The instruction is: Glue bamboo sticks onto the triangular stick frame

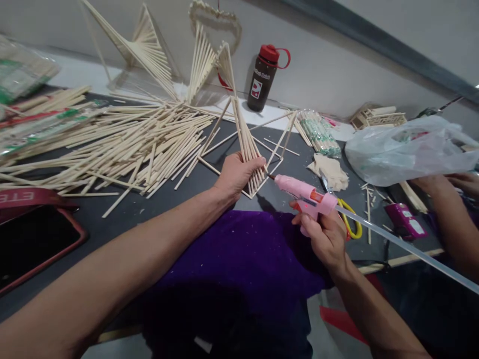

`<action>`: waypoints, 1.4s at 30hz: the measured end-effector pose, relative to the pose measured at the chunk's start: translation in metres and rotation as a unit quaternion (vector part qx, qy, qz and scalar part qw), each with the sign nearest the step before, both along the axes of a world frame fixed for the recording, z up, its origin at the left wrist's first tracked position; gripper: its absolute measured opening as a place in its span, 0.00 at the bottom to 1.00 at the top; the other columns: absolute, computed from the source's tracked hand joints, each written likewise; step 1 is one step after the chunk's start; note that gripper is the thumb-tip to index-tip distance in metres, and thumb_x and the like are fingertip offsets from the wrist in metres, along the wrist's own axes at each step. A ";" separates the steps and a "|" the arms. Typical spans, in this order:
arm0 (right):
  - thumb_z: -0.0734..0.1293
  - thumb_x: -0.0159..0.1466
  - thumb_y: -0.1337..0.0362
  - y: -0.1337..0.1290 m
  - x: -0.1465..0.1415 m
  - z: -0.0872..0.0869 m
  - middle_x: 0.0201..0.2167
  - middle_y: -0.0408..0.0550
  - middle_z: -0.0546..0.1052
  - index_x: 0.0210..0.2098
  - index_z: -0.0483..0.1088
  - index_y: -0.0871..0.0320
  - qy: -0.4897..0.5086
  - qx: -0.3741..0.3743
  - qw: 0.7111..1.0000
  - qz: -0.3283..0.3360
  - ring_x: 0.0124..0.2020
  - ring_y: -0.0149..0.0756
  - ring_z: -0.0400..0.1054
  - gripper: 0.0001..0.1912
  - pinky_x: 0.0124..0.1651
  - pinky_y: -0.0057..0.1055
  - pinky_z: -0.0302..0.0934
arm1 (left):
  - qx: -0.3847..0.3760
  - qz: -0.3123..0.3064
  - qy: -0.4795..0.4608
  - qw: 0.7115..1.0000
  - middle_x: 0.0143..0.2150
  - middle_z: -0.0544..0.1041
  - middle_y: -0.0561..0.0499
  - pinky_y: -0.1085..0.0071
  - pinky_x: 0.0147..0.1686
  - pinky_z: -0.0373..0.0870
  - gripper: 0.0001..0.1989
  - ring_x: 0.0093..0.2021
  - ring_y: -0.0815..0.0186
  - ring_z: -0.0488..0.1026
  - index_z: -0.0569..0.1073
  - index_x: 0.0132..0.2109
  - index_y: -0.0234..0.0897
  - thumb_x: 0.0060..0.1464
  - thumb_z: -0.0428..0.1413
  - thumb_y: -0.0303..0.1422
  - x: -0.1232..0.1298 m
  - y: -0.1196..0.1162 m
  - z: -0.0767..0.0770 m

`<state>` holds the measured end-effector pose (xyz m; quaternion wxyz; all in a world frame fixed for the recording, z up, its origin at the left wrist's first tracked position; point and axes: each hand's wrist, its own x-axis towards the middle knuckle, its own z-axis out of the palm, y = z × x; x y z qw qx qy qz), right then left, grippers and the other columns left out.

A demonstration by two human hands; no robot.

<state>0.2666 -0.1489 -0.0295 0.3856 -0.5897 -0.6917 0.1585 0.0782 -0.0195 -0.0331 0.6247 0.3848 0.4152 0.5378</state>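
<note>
Near the middle of the surface's [355, 199] near edge, we hold the frame [248, 142] of thin wooden sticks with our left hand [234, 174], its fingers clamped on the lower part and the thumb laid across the slanting sticks. The frame rises from a pointed near corner, with open stick outlines to either side. Our right hand [327, 237] has its fingers wrapped around the handle of the pink glue gun [297, 188], whose nozzle is just beside our left thumb; we cannot tell whether it touches a stick. A long clear glue stick [407, 245] juts from the gun's rear toward the right. Toward the left edge, we have a heap of loose sticks [157, 144], and in the near left corner a phone [33, 244]. Along the far edge are two fanned stick models [149, 47] [202, 67] and a red-lidded bottle [262, 80]. Right of the frame lie a wrapped bundle [320, 133], a pale cloth [329, 172] and yellow-handled scissors [357, 224]. Near the right edge, a plastic bag [407, 149] sits beyond another person's hands [434, 185].
</note>
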 end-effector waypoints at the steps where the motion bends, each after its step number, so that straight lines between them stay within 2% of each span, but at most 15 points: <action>1: 0.62 0.64 0.58 0.001 0.000 0.000 0.37 0.52 0.80 0.33 0.75 0.59 -0.006 0.010 1.000 0.000 0.30 0.37 0.72 0.13 0.35 0.36 0.66 | 0.003 -0.002 0.002 1.000 0.26 0.74 0.50 0.71 0.27 0.66 0.08 0.25 0.69 0.69 0.72 0.30 0.32 0.41 0.62 0.30 0.000 0.000 0.000; 5: 0.62 0.65 0.60 0.002 0.001 -0.005 0.40 0.54 0.79 0.37 0.74 0.60 -0.058 0.038 0.997 0.024 0.30 0.37 0.71 0.12 0.36 0.36 0.68 | 0.012 -0.009 0.014 1.000 0.26 0.74 0.49 0.72 0.27 0.66 0.07 0.25 0.69 0.69 0.71 0.30 0.32 0.41 0.60 0.29 0.001 0.001 -0.001; 9: 0.63 0.64 0.64 0.002 0.000 -0.008 0.47 0.58 0.76 0.49 0.69 0.61 -0.124 0.117 0.984 0.055 0.45 0.44 0.72 0.15 0.48 0.40 0.68 | 0.021 -0.008 0.012 1.000 0.26 0.73 0.50 0.72 0.27 0.65 0.06 0.25 0.69 0.68 0.71 0.31 0.32 0.42 0.60 0.28 0.002 -0.001 0.000; 11: 0.63 0.63 0.67 0.002 -0.002 -0.007 0.50 0.60 0.74 0.54 0.66 0.61 -0.148 0.162 0.973 0.077 0.49 0.44 0.71 0.19 0.48 0.40 0.68 | 0.020 -0.011 0.011 1.000 0.26 0.72 0.51 0.72 0.26 0.65 0.07 0.24 0.70 0.68 0.70 0.30 0.32 0.42 0.60 0.28 0.001 -0.001 0.000; 13: 0.62 0.63 0.67 0.003 -0.004 -0.005 0.48 0.60 0.74 0.56 0.64 0.61 -0.171 0.171 0.966 0.093 0.47 0.44 0.72 0.21 0.45 0.38 0.69 | 0.019 -0.013 0.012 1.000 0.26 0.72 0.51 0.72 0.26 0.65 0.07 0.25 0.70 0.68 0.70 0.30 0.32 0.42 0.61 0.28 0.000 -0.001 0.000; 16: 0.62 0.63 0.66 0.003 -0.007 -0.002 0.41 0.57 0.76 0.57 0.63 0.62 -0.195 0.165 0.963 0.081 0.39 0.42 0.74 0.22 0.39 0.35 0.70 | 0.021 -0.011 0.017 1.000 0.26 0.72 0.51 0.72 0.26 0.65 0.07 0.25 0.70 0.68 0.71 0.30 0.32 0.42 0.61 0.28 0.000 -0.001 -0.001; 20: 0.62 0.62 0.65 0.003 -0.010 0.000 0.37 0.55 0.77 0.57 0.63 0.61 -0.233 0.180 0.953 0.076 0.33 0.40 0.74 0.23 0.35 0.33 0.70 | 0.022 -0.010 0.020 1.000 0.27 0.71 0.51 0.72 0.27 0.66 0.07 0.25 0.70 0.68 0.71 0.31 0.32 0.42 0.61 0.29 -0.001 -0.001 -0.001; 29: 0.61 0.64 0.63 0.005 -0.009 0.002 0.40 0.58 0.77 0.59 0.60 0.61 -0.256 0.194 0.942 0.093 0.36 0.42 0.74 0.24 0.36 0.35 0.70 | 0.026 -0.017 0.026 0.999 0.27 0.72 0.51 0.71 0.29 0.67 0.08 0.27 0.69 0.69 0.71 0.32 0.33 0.43 0.61 0.31 -0.001 0.001 -0.005; 36: 0.61 0.64 0.63 0.006 -0.002 -0.006 0.44 0.59 0.75 0.61 0.56 0.62 -0.273 0.177 0.941 0.097 0.41 0.43 0.73 0.27 0.41 0.35 0.70 | 0.026 -0.019 0.021 0.999 0.27 0.72 0.50 0.72 0.28 0.66 0.08 0.27 0.69 0.69 0.71 0.31 0.32 0.43 0.61 0.30 -0.001 0.001 -0.004; 42: 0.59 0.64 0.62 0.007 0.001 -0.011 0.45 0.57 0.75 0.61 0.57 0.59 -0.284 0.173 0.939 0.090 0.41 0.43 0.72 0.26 0.41 0.36 0.70 | 0.016 -0.019 0.009 1.000 0.27 0.72 0.52 0.73 0.27 0.65 0.08 0.25 0.70 0.68 0.70 0.30 0.32 0.42 0.62 0.29 0.000 -0.002 0.000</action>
